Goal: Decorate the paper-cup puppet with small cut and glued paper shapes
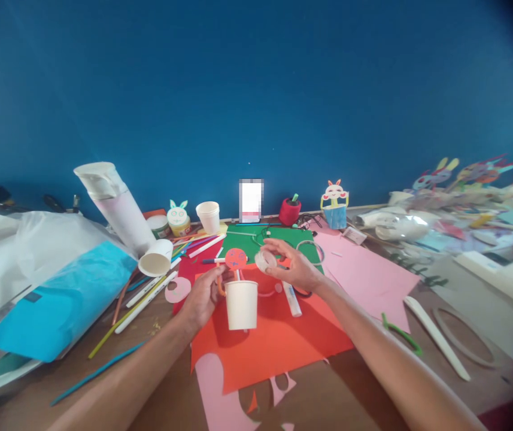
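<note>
A white paper cup [242, 306] with an orange handle-like strip at its left side is held up by my left hand [206, 294], its fingers closed at that strip. Above the cup's rim stands a round orange face [236, 258] with blue drawn marks. My right hand [294, 266] grips a roll of clear tape [266, 261] between thumb and fingers, to the right of the face. Below both hands lies orange paper [283, 341]. A white glue stick [292, 300] lies under my right hand.
Pink paper [368, 272] and a green sheet [238, 234] lie around. Markers and pipe cleaners [99, 372] are at left, beside a fallen cup [155, 258] and a tall roll [121, 212]. Decorated cups [334, 215] stand by the blue wall. Clutter fills the right side.
</note>
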The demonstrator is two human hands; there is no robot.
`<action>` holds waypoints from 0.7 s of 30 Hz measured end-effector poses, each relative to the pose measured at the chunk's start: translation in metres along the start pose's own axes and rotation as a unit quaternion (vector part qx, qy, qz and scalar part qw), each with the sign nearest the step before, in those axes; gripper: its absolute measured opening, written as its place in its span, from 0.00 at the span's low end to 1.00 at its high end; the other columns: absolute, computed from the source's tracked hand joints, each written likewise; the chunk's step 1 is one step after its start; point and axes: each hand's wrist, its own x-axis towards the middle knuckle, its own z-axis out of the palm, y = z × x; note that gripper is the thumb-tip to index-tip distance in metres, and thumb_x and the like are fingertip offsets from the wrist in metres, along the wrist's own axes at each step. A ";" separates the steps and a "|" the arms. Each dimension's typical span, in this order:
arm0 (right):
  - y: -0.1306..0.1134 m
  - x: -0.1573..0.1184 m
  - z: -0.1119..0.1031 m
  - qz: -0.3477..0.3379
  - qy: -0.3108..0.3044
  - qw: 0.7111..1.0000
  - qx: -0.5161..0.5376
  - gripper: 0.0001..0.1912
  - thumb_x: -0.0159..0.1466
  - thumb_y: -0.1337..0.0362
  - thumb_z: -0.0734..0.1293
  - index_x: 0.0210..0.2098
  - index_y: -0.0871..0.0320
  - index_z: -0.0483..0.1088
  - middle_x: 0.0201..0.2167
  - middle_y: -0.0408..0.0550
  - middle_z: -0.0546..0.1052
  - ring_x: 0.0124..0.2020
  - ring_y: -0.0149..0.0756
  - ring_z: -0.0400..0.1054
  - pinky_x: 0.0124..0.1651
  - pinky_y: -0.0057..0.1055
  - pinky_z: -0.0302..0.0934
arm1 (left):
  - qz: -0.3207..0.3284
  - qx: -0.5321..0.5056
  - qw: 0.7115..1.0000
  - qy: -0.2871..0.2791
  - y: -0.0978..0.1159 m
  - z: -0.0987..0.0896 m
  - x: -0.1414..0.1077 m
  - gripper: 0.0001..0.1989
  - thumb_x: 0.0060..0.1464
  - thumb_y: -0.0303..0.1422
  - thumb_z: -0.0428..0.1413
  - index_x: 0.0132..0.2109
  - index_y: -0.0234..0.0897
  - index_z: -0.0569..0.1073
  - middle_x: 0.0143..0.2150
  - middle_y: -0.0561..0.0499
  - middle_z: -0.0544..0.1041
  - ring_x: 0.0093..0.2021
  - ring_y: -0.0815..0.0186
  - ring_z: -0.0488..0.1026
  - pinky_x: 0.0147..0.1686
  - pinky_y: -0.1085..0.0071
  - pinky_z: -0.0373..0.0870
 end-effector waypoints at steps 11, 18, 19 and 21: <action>0.015 -0.002 0.017 -0.018 0.002 0.967 -0.255 0.29 0.55 0.61 0.60 0.56 0.54 0.51 0.50 0.50 0.67 0.48 0.43 0.62 0.48 0.40 0.53 | 0.061 0.052 0.993 0.081 -0.003 -0.006 0.007 0.07 0.44 0.28 0.51 0.32 0.32 0.71 0.26 0.49 0.75 0.28 0.68 0.71 0.25 0.76 0.64; 0.022 -0.003 0.022 -0.030 -0.019 0.962 -0.270 0.31 0.54 0.63 0.60 0.56 0.57 0.50 0.51 0.52 0.65 0.49 0.44 0.60 0.49 0.41 0.52 | 0.139 0.087 0.984 0.075 -0.005 -0.016 0.012 0.08 0.42 0.28 0.52 0.33 0.34 0.71 0.21 0.56 0.69 0.19 0.75 0.62 0.21 0.78 0.58; 0.022 -0.003 0.022 -0.032 -0.021 0.963 -0.267 0.31 0.54 0.63 0.60 0.56 0.57 0.49 0.51 0.52 0.65 0.50 0.44 0.60 0.49 0.41 0.52 | 0.147 0.092 0.981 0.088 -0.004 -0.016 0.013 0.09 0.41 0.28 0.52 0.34 0.34 0.71 0.23 0.55 0.70 0.20 0.75 0.63 0.21 0.78 0.58; 0.021 -0.003 0.022 -0.038 -0.020 0.965 -0.257 0.32 0.53 0.64 0.60 0.57 0.57 0.48 0.51 0.53 0.64 0.51 0.44 0.59 0.50 0.41 0.52 | 0.154 0.102 0.976 0.113 -0.002 -0.015 0.012 0.10 0.40 0.27 0.53 0.35 0.35 0.71 0.26 0.54 0.72 0.22 0.75 0.64 0.22 0.79 0.59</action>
